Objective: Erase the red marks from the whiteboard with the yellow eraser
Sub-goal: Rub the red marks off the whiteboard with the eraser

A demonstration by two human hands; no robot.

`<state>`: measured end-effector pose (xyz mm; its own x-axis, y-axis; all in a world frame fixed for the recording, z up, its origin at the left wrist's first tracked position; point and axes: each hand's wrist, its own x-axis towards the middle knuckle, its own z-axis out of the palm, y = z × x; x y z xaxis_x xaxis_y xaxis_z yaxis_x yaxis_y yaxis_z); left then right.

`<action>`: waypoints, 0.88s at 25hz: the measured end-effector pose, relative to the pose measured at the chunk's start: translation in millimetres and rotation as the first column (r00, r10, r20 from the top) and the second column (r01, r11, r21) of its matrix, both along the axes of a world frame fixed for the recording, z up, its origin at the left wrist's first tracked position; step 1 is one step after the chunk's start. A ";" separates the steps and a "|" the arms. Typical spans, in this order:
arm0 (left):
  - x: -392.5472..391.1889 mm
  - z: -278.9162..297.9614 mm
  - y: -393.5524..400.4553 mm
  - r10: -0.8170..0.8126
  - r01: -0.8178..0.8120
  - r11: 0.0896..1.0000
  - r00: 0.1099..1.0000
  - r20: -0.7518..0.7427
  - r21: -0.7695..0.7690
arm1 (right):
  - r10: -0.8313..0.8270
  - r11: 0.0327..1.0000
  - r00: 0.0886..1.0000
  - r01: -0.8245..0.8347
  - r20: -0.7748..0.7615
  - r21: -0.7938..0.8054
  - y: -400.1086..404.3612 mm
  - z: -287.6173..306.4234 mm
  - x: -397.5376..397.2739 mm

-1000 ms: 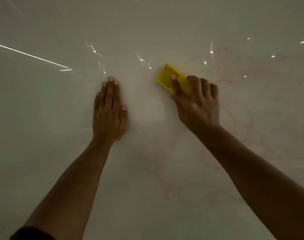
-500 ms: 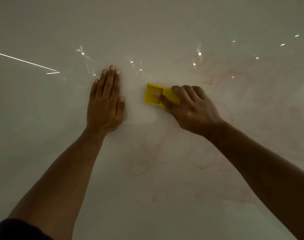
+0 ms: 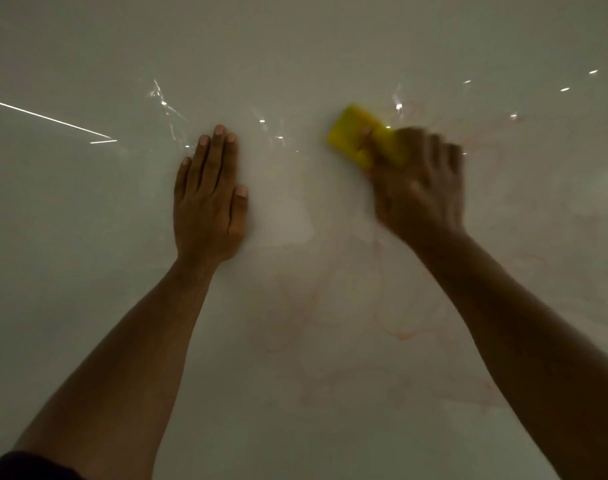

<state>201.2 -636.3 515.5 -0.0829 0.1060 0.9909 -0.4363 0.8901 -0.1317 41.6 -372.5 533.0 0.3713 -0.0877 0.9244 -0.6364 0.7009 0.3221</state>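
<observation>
The glossy whiteboard (image 3: 87, 271) fills the whole view. Faint red marks (image 3: 396, 327) curl across its middle and right, paler smears reaching the upper right. My right hand (image 3: 420, 188), blurred by motion, grips the yellow eraser (image 3: 358, 133) and presses it against the board at upper centre right; its fingers cover the eraser's right end. My left hand (image 3: 209, 199) lies flat on the board to the left of the eraser, fingers straight and together, holding nothing.
Bright reflections of lights speckle the board's upper part, and a thin white streak (image 3: 49, 117) crosses the left side. The left part of the board shows no red marks.
My right hand has swept the eraser up and to the right from its spot beside my left thumb. My left hand stays flat on the board.
</observation>
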 end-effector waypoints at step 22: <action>-6.6 6.1 9.6 0.036 -0.034 0.998 0.999 0.039 -0.043 | 0.142 0.983 0.969 -0.114 0.203 -0.144 17.7 -5.9 -18.4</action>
<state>194.6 -626.7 521.5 -0.1261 0.1446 0.9814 -0.4608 0.8676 -0.1870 23.2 -354.7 527.0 0.1667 0.0740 0.9832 -0.7670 0.6363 0.0821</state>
